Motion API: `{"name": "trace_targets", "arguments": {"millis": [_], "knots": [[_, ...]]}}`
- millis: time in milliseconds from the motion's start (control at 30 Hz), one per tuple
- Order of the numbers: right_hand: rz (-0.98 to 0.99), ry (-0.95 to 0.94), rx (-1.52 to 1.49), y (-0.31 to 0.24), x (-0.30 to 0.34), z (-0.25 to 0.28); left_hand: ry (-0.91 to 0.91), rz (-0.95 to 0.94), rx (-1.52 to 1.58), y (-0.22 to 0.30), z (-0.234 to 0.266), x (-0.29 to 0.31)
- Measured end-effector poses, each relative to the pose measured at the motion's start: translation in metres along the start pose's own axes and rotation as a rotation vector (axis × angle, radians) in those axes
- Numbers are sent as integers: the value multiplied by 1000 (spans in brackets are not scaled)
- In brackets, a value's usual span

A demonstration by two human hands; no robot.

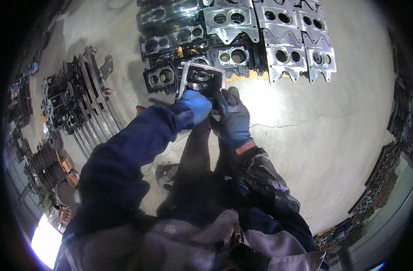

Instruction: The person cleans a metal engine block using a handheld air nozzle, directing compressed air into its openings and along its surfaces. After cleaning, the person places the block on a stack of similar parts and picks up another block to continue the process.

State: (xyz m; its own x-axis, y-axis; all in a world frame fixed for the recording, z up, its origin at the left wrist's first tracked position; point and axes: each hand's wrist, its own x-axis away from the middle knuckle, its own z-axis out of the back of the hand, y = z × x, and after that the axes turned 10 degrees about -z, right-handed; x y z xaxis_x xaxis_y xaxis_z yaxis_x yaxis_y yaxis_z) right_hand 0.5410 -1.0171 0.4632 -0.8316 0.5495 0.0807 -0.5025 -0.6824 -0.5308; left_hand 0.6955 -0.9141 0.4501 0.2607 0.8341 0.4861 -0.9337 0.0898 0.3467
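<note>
A metal gearbox housing [223,77] with a bright machined rim and round bores inside its dark cavity is in front of me, at the near edge of a stack of castings. My left hand [197,106], in a blue glove, is closed at the housing's near left side. Its fingertips are hidden, and what they hold cannot be made out. My right hand [234,118], in a dark grey and blue glove, grips the near right corner of the same housing, its fingers against the rim.
Rows of bare metal castings [285,54] and darker castings [160,77] lie beyond the housing. Long metal bars [96,90] and a heap of dark parts [64,101] are at left. A dark casting [167,174] sits beside my legs. More parts [373,194] line the right side.
</note>
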Motion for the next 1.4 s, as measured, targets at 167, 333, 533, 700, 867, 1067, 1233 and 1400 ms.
{"name": "trace_targets", "arguments": {"millis": [167, 333, 533, 700, 867, 1067, 1233, 1400], "knots": [[-136, -278, -28, 28, -26, -56, -32, 6, 177, -38, -43, -42], [-64, -89, -23, 46, -45, -103, -53, -27, 170, -64, -69, -71], [-69, -289, 247, 88, -61, -142, -95, -65, 146, -88, -78, -102], [-321, -217, -260, 108, -69, -158, 23, -188, 127, -99, -74, -116], [-112, -226, 181, 124, -94, -144, -103, -152, 164, -119, -48, -135], [-340, -330, -131, 128, -109, -138, -130, -113, 74, -132, -29, -152], [-425, -304, -358, 151, -107, -140, 432, -61, -157, -117, -54, -141], [-523, -400, -415, 175, -112, -136, 810, 764, 776, -73, -140, -84]]}}
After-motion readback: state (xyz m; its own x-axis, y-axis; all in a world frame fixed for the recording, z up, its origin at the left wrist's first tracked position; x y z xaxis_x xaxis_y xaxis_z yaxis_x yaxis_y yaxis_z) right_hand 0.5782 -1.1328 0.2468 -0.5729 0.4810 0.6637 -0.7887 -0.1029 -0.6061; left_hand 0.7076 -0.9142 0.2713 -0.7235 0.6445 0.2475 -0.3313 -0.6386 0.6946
